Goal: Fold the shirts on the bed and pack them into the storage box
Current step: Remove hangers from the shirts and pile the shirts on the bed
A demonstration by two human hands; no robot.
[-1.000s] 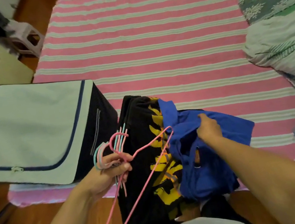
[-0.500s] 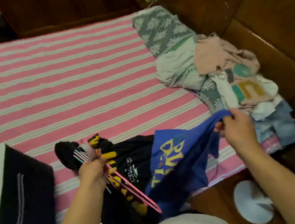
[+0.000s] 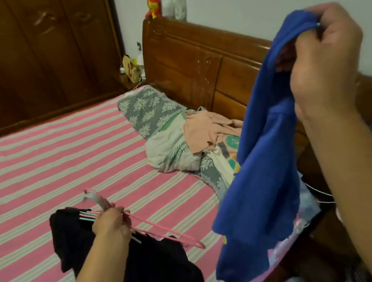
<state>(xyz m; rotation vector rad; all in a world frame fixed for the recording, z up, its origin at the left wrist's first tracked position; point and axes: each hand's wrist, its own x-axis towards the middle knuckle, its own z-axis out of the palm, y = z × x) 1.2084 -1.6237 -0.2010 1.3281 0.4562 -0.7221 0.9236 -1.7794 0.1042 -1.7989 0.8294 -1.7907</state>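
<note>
Nearest the bed's (image 3: 36,165) front edge: black shirt (image 3: 158,276) lying crumpled on the pink stripes, off its hanger, not folded yet. Just above it, left hand (image 3: 111,226) with fingers clenched round a bunch of pink and teal hangers (image 3: 144,224), hooks gathered in the fist, probably to keep them out of the way while the shirts come free. To the right of the bed's front corner, right hand (image 3: 322,64) raised high, fingers pinching the blue shirt (image 3: 267,176) at its top edge, likely collar or shoulder; cannot tell which. Shirt hanging full length clear of the bed, presumably to shake it straight before laying it flat. Further along the bed toward the headboard (image 3: 193,70): heap of mixed clothes (image 3: 203,135) on a grey floral pillow (image 3: 148,110). Storage box not in view. Task at an early stage: nothing folded.
</note>
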